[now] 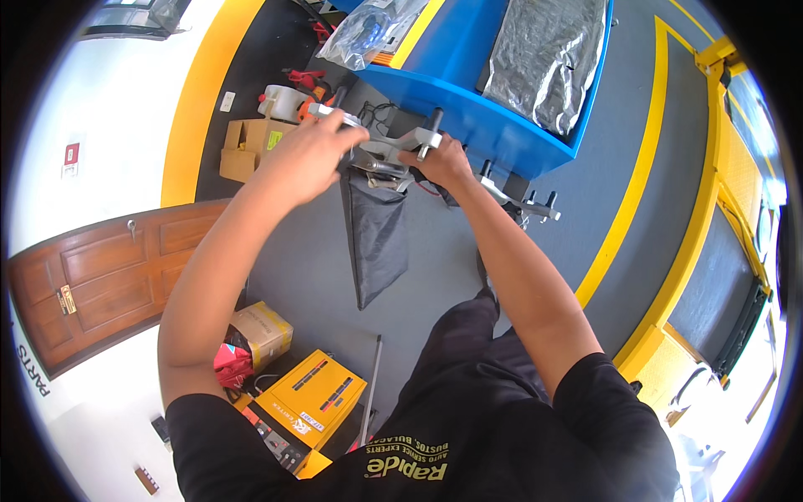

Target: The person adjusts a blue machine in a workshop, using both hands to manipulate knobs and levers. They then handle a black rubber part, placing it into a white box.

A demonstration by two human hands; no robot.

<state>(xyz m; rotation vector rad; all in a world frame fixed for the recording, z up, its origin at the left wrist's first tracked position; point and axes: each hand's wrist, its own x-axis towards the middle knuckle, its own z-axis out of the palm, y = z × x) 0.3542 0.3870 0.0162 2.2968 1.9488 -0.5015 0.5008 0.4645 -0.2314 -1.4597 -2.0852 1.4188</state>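
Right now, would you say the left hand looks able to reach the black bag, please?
Probably yes: nothing visible blocks the way from the left hand to the black bag, though that hand seems busy at the metal arm.

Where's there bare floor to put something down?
One bare patch of grey floor lies between the black bag and the cardboard box near the yellow machine. Another lies between the blue bin and the yellow line. It's crowded around the left hand and right hand, with metal arms there.
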